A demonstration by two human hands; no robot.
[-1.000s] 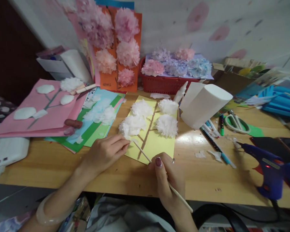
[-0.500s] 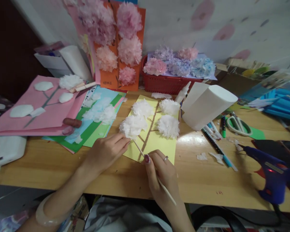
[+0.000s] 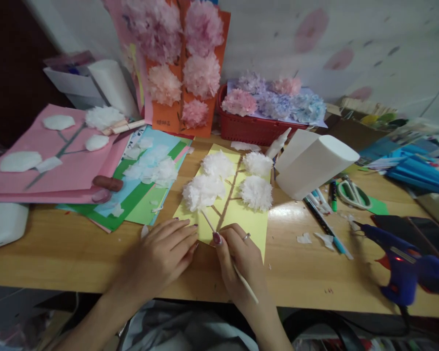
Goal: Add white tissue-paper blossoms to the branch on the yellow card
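My right hand [image 3: 239, 261] pinches a thin pale stick [image 3: 209, 220] between thumb and fingers. The stick's far tip meets the lower edge of a ruffled white tissue paper flower [image 3: 202, 193]; whether it presses into the flower cannot be made out. This flower and several others like it lie on a yellow sheet [image 3: 254, 229], along a brown painted stem [image 3: 227, 204]. At the sheet's lower left edge, my left hand [image 3: 168, 256] lies with fingers stretched out, holding nothing visible.
A blue hot glue gun [image 3: 400, 263] rests at right, near scissors [image 3: 353, 192], markers [image 3: 325, 226] and a white paper roll [image 3: 316, 165]. Pink sheets [image 3: 58, 151] and green sheets [image 3: 106, 214] lie at left. Behind stands a red basket [image 3: 245, 127] beside an orange flower board [image 3: 164, 117].
My left hand has moved off the lower left flower, down toward the table edge, and its fingers have straightened. My right hand keeps the stick at the same flower.
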